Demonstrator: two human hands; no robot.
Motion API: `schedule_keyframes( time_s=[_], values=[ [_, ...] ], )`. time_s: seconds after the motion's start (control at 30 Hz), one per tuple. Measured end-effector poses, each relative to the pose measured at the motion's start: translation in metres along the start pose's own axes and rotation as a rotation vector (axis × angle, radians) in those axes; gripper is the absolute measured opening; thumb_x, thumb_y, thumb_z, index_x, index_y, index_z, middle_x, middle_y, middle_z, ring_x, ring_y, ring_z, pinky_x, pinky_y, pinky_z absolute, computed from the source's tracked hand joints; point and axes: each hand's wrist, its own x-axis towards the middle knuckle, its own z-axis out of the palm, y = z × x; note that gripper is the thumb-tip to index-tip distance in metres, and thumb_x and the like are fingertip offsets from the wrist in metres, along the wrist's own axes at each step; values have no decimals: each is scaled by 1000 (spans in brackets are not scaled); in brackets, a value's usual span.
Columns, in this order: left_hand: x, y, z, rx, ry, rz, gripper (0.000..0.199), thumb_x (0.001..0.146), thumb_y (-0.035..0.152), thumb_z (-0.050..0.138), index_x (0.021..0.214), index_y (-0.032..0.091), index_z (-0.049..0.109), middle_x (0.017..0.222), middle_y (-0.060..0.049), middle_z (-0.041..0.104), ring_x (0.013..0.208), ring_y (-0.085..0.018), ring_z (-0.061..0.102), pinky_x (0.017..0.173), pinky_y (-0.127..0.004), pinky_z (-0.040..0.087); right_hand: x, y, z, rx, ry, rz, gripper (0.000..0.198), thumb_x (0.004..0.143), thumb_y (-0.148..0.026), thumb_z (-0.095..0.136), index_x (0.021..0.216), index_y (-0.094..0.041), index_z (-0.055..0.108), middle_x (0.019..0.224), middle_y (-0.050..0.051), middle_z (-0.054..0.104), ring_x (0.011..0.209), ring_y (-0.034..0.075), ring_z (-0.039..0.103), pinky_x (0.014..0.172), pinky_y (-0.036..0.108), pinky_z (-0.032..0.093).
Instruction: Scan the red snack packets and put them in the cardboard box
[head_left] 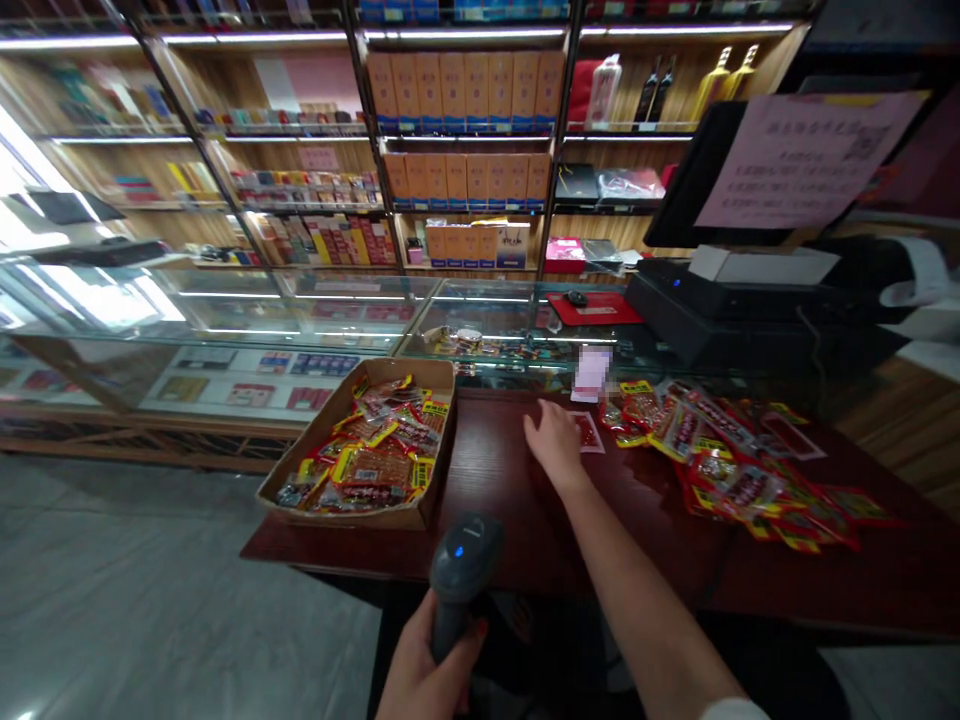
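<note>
My left hand (429,665) is wrapped around the handle of a dark grey barcode scanner (463,555), which stands upright with a blue light on its head, near the table's front edge. My right hand (555,442) reaches out over the dark red table (491,440); its fingers look apart and nothing shows in them. Just right of that hand lies a red and white packet (588,432), partly covered by it. Left of the hands is an open cardboard box (442,470) filled with red and yellow snack packets (379,470). More snack packets (720,460) lie in a loose pile on the right.
Behind the table runs a glass display counter (337,300). A monitor with a pink notice (810,160) stands on a black cash drawer (750,310) at the right. A mouse (575,298) rests on a red mat (615,310). Lit shelves with boxes (465,90) fill the back wall.
</note>
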Motion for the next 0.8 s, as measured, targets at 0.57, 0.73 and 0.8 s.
schedule_keyframes(
  time_s=[0.57, 0.73, 0.8],
  values=[
    [-1, 8, 30, 102, -130, 47, 22, 84, 37, 72, 95, 18, 67, 53, 10, 45, 47, -10, 40, 48, -21, 33, -67, 112, -40, 53, 38, -182, 36, 83, -11, 55, 111, -23, 75, 118, 9, 73, 111, 26, 70, 102, 41, 56],
    [3, 10, 33, 116, -158, 34, 23, 84, 35, 70, 97, 18, 65, 57, 10, 45, 47, -10, 41, 46, -20, 34, -114, 131, -39, -20, -45, -234, 61, 67, 2, 48, 104, -31, 84, 153, 5, 59, 143, 28, 54, 121, 51, 45],
    [6, 9, 33, 131, -168, 31, 25, 84, 36, 71, 99, 18, 65, 55, 10, 45, 46, -10, 40, 46, -20, 34, -122, 133, -41, -60, -87, -231, 71, 67, 3, 48, 118, -33, 82, 158, 4, 55, 142, 28, 55, 121, 51, 45]
  ],
)
